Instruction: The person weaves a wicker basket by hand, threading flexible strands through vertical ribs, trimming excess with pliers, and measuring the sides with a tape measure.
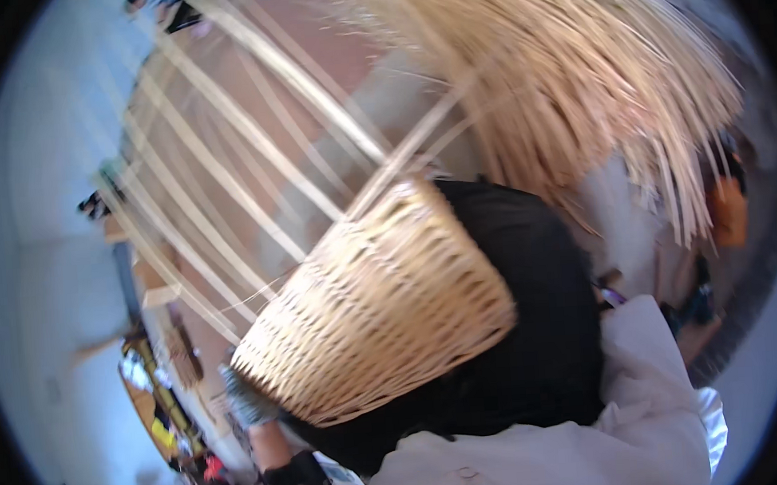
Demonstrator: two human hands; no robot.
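A half-woven wicker basket [375, 306] rests tilted across my black-covered lap. Long pale stakes [239, 127] stick up from its rim toward the upper left, blurred by motion. My left hand [249, 398], in a grey glove, grips the basket's lower left edge, with part of its fingers hidden behind the weave. Over at the right side of my lap, apart from the basket, is my right hand [612, 291]. It is small and blurred there, and its fingers cannot be made out. A bit of purple shows beside it.
A large bundle of straw-coloured strands [565, 80] spreads across the upper right. An orange object [726, 211] is near the right rim. At the left, assorted items lie in a long tan container [145, 408]. People in the background appear near the upper left.
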